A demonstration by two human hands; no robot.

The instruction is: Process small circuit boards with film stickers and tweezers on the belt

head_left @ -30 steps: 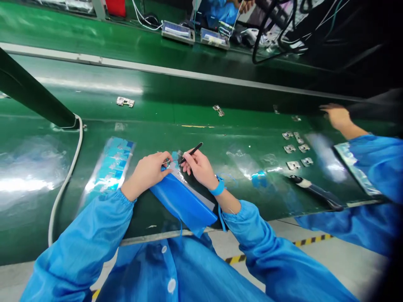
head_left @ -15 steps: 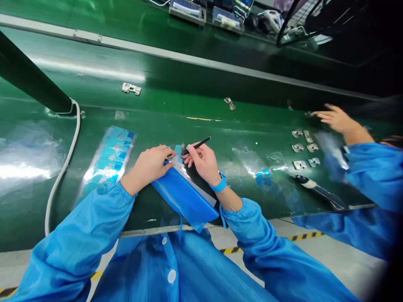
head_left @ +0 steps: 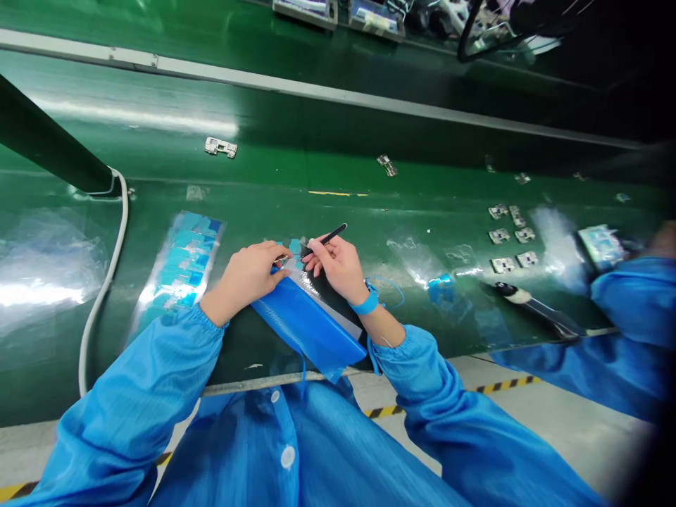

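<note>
My left hand (head_left: 254, 273) is closed, with a small metal part (head_left: 281, 260) just showing at its fingertips. In my right hand (head_left: 339, 267) is a pair of black tweezers (head_left: 334, 232), pinched between thumb and fingers with the tips pointing toward the left hand. A blue wristband (head_left: 366, 303) circles my right wrist. Beneath both hands lies a blue plastic sheet (head_left: 317, 331) with a clear strip (head_left: 338, 313) along its edge. Light-blue film pieces (head_left: 296, 246) show between the hands. What the tweezer tips touch is too small to make out.
A clear sheet of blue film pieces (head_left: 184, 260) lies left. Beyond are two metal parts (head_left: 220, 147), (head_left: 387, 165); several more (head_left: 498, 235) lie right, near a black-and-white tool (head_left: 539, 310). A cable (head_left: 108, 282) runs by a dark post (head_left: 58, 148). A co-worker's sleeve (head_left: 634, 303) is at right.
The co-worker's hand at the right has drawn back from the metal parts toward the edge of view. My hands keep nearly the same pose; the camera view has shifted slightly.
</note>
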